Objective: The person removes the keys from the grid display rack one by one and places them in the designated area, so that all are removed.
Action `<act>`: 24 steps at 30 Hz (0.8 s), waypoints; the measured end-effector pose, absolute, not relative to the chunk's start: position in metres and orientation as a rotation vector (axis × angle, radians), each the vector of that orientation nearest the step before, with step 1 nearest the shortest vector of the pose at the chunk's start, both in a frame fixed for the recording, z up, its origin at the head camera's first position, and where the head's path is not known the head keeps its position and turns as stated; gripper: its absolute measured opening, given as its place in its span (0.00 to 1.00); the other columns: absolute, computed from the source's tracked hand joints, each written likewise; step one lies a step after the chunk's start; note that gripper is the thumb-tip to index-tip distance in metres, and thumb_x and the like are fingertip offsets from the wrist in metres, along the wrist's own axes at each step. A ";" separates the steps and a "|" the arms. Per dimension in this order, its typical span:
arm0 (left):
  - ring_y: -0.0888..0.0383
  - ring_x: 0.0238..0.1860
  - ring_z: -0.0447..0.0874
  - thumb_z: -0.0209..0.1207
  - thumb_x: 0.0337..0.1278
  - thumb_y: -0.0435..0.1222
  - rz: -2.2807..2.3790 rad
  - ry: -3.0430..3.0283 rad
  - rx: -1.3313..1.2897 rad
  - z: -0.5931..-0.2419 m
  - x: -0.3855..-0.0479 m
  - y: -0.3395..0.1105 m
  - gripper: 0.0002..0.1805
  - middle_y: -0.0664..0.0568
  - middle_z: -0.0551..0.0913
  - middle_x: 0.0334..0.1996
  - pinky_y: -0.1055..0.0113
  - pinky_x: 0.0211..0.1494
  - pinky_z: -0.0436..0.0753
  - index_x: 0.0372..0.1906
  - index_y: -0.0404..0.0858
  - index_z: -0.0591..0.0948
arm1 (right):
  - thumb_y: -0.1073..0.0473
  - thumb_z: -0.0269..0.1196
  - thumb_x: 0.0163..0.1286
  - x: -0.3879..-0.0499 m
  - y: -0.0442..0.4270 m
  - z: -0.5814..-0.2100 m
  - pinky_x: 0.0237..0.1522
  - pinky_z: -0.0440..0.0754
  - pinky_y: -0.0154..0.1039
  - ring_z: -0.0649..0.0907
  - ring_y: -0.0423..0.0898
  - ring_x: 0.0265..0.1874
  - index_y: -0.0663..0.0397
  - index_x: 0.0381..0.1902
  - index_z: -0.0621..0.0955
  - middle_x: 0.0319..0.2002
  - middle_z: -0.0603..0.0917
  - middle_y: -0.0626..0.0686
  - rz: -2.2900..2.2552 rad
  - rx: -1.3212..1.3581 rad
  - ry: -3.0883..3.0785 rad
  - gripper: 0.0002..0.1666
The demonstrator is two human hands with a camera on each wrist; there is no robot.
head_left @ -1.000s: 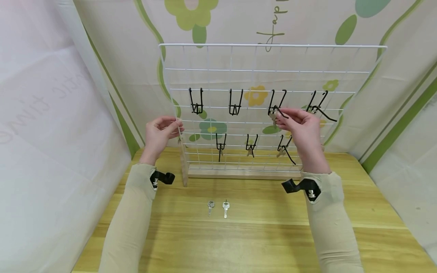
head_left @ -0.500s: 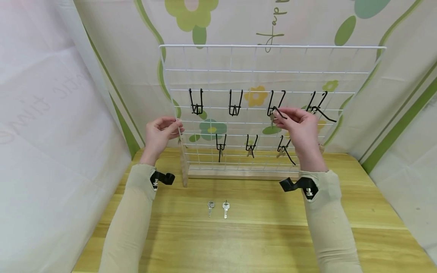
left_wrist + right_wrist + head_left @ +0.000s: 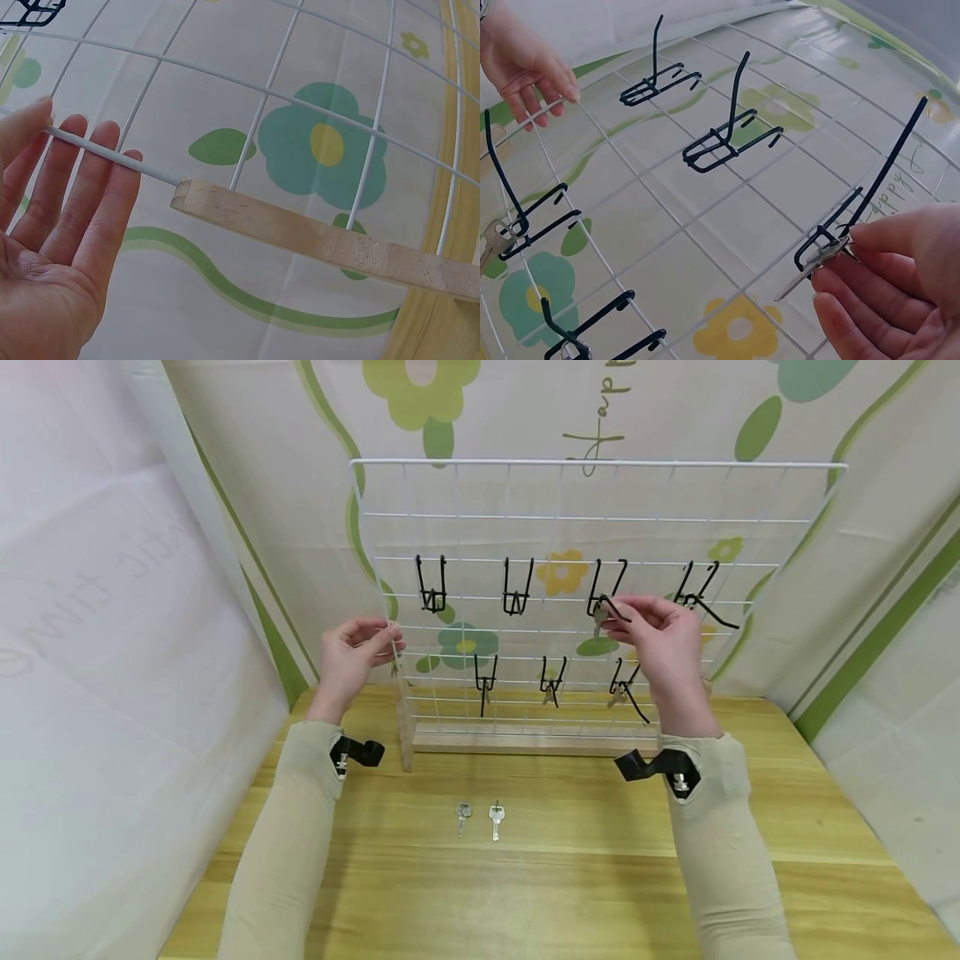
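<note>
A white wire grid rack (image 3: 600,462) stands on wooden feet, with black hooks in two rows. My left hand (image 3: 358,645) holds the rack's left side bar (image 3: 97,150), thumb on one side and fingers on the other. At the third hook (image 3: 892,161) of the upper row, my right hand (image 3: 660,639) pinches a silver key (image 3: 814,270) by its head, and the blade points away from the fingertips. The key lies against the hook's base; whether its ring is around the peg is hidden by the fingers. Two loose keys, one (image 3: 463,818) left of the other (image 3: 496,821), lie on the table.
Keys hang on the lower hooks (image 3: 551,681). Two upper hooks (image 3: 432,593) stand left of my right hand and another (image 3: 708,602) just right of it, pegs jutting outward. The wooden table (image 3: 480,893) meets a floral cloth backdrop (image 3: 465,643) behind the rack.
My right hand has shifted very slightly left at the third upper hook, and the key has turned so more of it shows. The left hand stays on the side bar.
</note>
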State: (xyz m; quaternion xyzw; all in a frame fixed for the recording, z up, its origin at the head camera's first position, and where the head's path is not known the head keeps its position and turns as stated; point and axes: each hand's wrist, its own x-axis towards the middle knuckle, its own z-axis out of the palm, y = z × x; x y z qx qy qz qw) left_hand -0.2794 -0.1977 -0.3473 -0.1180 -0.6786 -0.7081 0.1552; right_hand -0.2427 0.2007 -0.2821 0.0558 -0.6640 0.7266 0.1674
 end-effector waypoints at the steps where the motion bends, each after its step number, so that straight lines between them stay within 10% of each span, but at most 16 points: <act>1: 0.53 0.37 0.91 0.70 0.62 0.38 -2.028 -1.944 -0.337 -0.347 -0.279 -0.198 0.12 0.44 0.89 0.39 0.61 0.43 0.90 0.44 0.33 0.86 | 0.58 0.73 0.66 -0.242 0.201 -0.282 0.44 0.88 0.39 0.90 0.48 0.36 0.68 0.47 0.86 0.41 0.89 0.59 2.073 0.162 -1.878 0.19; 24: 0.52 0.37 0.91 0.70 0.64 0.37 -2.021 -1.953 -0.341 -0.347 -0.279 -0.197 0.14 0.44 0.89 0.38 0.61 0.43 0.89 0.45 0.30 0.85 | 0.63 0.73 0.65 -0.206 0.206 -0.273 0.40 0.89 0.38 0.89 0.49 0.35 0.75 0.46 0.84 0.39 0.88 0.62 2.031 0.330 -1.767 0.18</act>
